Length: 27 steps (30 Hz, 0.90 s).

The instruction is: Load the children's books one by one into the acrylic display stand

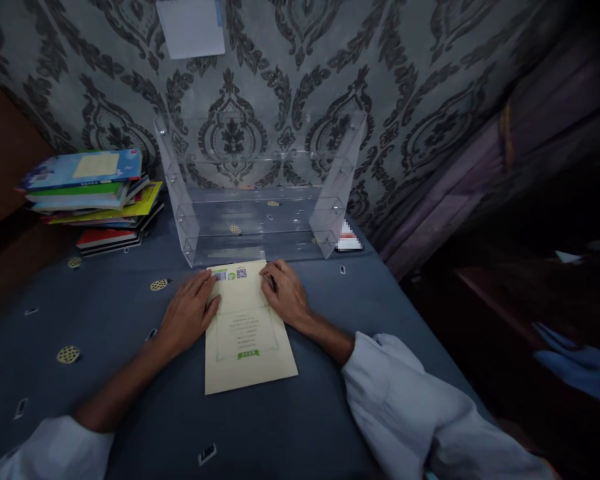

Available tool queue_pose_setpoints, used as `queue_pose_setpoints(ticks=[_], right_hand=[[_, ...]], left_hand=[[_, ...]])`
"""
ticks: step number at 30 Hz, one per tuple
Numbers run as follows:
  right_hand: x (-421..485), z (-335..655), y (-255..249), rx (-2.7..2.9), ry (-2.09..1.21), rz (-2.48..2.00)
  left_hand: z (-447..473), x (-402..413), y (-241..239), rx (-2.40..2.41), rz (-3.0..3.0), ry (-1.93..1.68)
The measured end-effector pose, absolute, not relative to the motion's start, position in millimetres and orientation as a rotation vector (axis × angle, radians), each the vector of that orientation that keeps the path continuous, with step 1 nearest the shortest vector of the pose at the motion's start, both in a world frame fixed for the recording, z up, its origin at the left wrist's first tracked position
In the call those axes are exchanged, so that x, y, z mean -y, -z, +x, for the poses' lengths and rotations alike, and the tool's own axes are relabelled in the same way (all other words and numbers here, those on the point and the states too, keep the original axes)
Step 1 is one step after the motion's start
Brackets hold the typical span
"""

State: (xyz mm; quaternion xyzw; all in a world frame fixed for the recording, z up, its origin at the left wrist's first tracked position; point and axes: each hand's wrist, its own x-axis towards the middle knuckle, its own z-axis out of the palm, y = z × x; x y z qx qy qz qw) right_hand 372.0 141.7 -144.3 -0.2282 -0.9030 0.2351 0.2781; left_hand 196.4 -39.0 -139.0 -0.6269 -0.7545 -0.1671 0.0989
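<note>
A cream-coloured booklet (250, 373) lies on the table with its printed face up, the text upside down to me and a QR code near the far edge. My left hand (190, 310) rests open along its left side, fingers stretched and the thumb on the cover. At the far right corner, my right hand (286, 293) has its fingers curled in and touches the booklet. A small dark shape shows between its thumb and fingers; I cannot tell what it is. Just beyond the booklet stands a clear plastic tiered rack (260, 213).
A stack of books (95, 193) is at the back left. A red-and-white item (349, 237) lies beside the rack's right side. The table's blue cloth (280, 433) has a printed pattern. Its right edge drops off towards a purple curtain (450, 193). Patterned wallpaper is behind.
</note>
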Motion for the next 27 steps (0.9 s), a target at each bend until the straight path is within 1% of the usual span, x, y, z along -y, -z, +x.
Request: queue_pose_setpoints(ticks=[3,7,12,20,27], right_hand=[[-147,372,148,2.339,-0.770,-0.607],[-153,371,152,2.232,-0.833,-0.609],[-155,370,156,2.165,-0.858,-0.609],[-156,367,164,2.098,-0.868,-0.619],[-157,368,166,2.188,-0.888,-0.580]], left_hand=[[193,36,140,2.198,-1.909,0.495],[193,25,139,2.134,-2.012,0.537],[200,-1,138,2.029,-2.153,0.612],[224,-42,129,2.006,-2.260,0.532],[230,-52,128,1.985,-2.248,0.524]])
